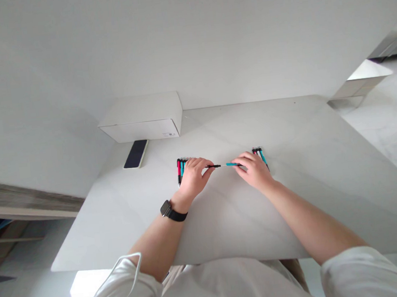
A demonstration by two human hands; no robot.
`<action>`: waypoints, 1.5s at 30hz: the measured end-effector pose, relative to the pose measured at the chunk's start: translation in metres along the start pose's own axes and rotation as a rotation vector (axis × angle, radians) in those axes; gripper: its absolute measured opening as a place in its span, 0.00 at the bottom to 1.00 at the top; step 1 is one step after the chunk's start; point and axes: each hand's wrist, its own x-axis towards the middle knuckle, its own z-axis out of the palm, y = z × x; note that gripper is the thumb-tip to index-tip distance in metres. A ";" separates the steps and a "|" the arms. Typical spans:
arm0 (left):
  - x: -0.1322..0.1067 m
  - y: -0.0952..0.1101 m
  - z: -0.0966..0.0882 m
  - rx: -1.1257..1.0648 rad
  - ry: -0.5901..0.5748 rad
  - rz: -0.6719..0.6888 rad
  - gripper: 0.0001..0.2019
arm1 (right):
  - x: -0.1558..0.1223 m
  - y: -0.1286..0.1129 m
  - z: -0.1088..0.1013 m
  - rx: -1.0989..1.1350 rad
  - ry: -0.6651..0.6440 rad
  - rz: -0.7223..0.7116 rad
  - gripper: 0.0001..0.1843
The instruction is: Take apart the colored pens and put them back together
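Observation:
My left hand (pixel 194 177) pinches the black end of a slim pen (pixel 213 166), and my right hand (pixel 254 171) pinches a teal pen part (pixel 233 164). The two parts line up over the white table (pixel 227 221), with a thin pale section showing between them. Behind my left hand lies a small group of pens (pixel 181 169), one red and one teal, partly hidden by the hand. Another group of pens (pixel 259 155) lies behind my right hand, with red, white and teal showing.
A white cardboard box (pixel 142 119) stands at the table's back edge against the wall. A dark-screened phone (pixel 135 154) lies next to it. The table's edges drop to a pale floor on the left and right. A smartwatch (pixel 168 209) is on my left wrist.

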 end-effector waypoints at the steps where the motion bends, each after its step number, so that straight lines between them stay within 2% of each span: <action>1: 0.000 0.001 0.001 -0.008 -0.012 0.007 0.07 | 0.000 -0.001 0.000 -0.007 -0.016 -0.011 0.10; 6: -0.002 0.005 0.004 -0.035 -0.039 0.024 0.08 | -0.001 -0.004 0.001 -0.030 -0.056 -0.054 0.11; 18: -0.003 0.006 0.007 -0.054 -0.037 0.016 0.08 | -0.002 -0.011 0.001 -0.046 -0.061 -0.062 0.11; 27: -0.002 0.008 0.003 -0.112 -0.048 0.046 0.07 | -0.002 -0.014 0.002 -0.012 -0.110 -0.081 0.09; 29: -0.002 0.007 0.002 -0.118 -0.042 0.046 0.07 | -0.002 -0.014 0.001 -0.005 -0.098 -0.072 0.08; 34: -0.002 0.004 0.001 -0.083 -0.005 0.006 0.14 | -0.001 -0.013 -0.001 -0.007 -0.056 -0.055 0.08; 43: -0.002 0.001 0.002 -0.069 -0.064 0.024 0.06 | -0.001 -0.008 0.000 -0.024 -0.065 -0.066 0.07; 45: -0.002 0.001 0.002 -0.072 -0.055 0.017 0.10 | -0.001 -0.008 0.000 -0.021 -0.059 -0.065 0.07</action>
